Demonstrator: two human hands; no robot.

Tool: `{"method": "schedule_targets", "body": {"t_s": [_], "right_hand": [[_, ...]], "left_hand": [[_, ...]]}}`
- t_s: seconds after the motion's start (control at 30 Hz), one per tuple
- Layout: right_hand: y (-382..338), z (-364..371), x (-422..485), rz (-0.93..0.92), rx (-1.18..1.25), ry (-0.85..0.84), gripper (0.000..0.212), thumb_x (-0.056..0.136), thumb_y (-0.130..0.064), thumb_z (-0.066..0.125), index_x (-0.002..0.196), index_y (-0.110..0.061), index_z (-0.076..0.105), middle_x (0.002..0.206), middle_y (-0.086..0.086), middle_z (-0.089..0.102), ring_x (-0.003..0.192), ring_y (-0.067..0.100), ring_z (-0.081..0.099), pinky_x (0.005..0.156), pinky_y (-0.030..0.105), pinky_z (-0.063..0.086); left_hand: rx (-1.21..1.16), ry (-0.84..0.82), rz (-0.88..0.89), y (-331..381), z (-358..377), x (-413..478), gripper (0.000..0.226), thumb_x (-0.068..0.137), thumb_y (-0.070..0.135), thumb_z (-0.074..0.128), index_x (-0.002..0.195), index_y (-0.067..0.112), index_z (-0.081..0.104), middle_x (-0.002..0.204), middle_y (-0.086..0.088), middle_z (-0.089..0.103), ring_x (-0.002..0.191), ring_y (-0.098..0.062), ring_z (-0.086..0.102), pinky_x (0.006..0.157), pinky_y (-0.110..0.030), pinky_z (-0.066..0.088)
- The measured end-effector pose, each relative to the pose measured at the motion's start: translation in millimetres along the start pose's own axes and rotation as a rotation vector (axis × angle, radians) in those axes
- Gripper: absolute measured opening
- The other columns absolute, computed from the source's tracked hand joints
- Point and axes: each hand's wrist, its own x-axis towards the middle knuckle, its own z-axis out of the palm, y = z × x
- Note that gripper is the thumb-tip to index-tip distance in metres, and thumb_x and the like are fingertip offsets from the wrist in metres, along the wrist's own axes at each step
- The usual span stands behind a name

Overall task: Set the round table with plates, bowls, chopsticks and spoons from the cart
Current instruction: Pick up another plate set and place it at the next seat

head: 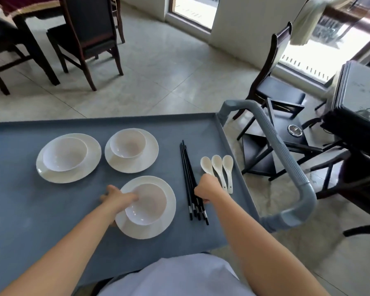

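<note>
On the grey-blue cart top (30,214) stand three white plates, each with a white bowl in it. My left hand (118,198) grips the left rim of the nearest plate (169,212), its thumb over the rim of that plate's bowl (150,205). The other two sets are a far-left plate (90,159) with bowl (64,154) and a middle plate (150,154) with bowl (127,143). My right hand (207,186) curls around several black chopsticks (187,165) lying lengthwise. Three white spoons (220,167) lie just right of them.
The cart's grey handle (286,159) curves along its right side. Dark wooden chairs (271,86) and a dark side table (359,116) stand to the right. More chairs (88,39) and a table with a red cloth (24,5) stand at the far left across the tiled floor.
</note>
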Motion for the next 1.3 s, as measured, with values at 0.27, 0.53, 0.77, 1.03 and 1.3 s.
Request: {"method": "schedule_targets", "body": {"t_s": [0.27, 0.53, 0.77, 1.03, 1.3], "right_hand": [[4, 5, 5, -0.073, 0.0, 0.058, 0.02, 0.078, 0.001, 0.048, 0.064, -0.01, 0.04, 0.056, 0.003, 0.039, 0.048, 0.018, 0.034, 0.044, 0.023, 0.028], [33, -10, 9, -0.002, 0.581, -0.057, 0.012, 0.082, 0.001, 0.042, 0.085, -0.005, 0.053, 0.066, 0.009, 0.054, 0.063, 0.025, 0.05, 0.058, 0.029, 0.04], [66, -15, 13, -0.005, 0.694, 0.225, 0.012, 0.078, -0.017, 0.057, 0.073, -0.017, 0.047, 0.068, -0.003, 0.055, 0.053, 0.016, 0.047, 0.044, 0.023, 0.039], [56, -6, 27, -0.048, 0.269, 0.205, 0.012, 0.079, -0.022, 0.051, 0.073, -0.011, 0.052, 0.07, 0.001, 0.058, 0.058, 0.018, 0.054, 0.05, 0.025, 0.037], [34, -12, -8, -0.384, 1.1, 0.001, 0.033, 0.073, -0.03, 0.069, 0.059, -0.021, 0.04, 0.053, -0.003, 0.036, 0.048, 0.014, 0.031, 0.044, 0.024, 0.028]], "left_hand": [[-0.035, 0.046, -0.03, -3, 10, 0, 0.088, 0.082, 0.035, 0.071, 0.148, 0.016, 0.016, 0.143, -0.012, 0.022, 0.123, -0.038, 0.04, 0.086, -0.056, 0.053], [-0.037, 0.054, -0.052, -4, 8, 5, 0.08, 0.078, 0.037, 0.076, 0.14, 0.015, 0.029, 0.14, -0.014, 0.033, 0.113, -0.04, 0.051, 0.071, -0.05, 0.057], [-0.075, 0.042, -0.068, -3, 7, 6, 0.076, 0.078, 0.037, 0.075, 0.136, 0.016, 0.031, 0.137, -0.016, 0.041, 0.114, -0.041, 0.053, 0.081, -0.056, 0.056], [-0.161, 0.037, -0.04, -13, 7, 4, 0.061, 0.077, 0.035, 0.076, 0.123, 0.015, 0.042, 0.129, -0.015, 0.049, 0.102, -0.037, 0.06, 0.075, -0.052, 0.059], [-0.238, 0.041, 0.003, -21, 7, 0, 0.038, 0.076, 0.036, 0.075, 0.102, 0.022, 0.051, 0.125, -0.01, 0.054, 0.1, -0.033, 0.062, 0.074, -0.045, 0.059]]}}
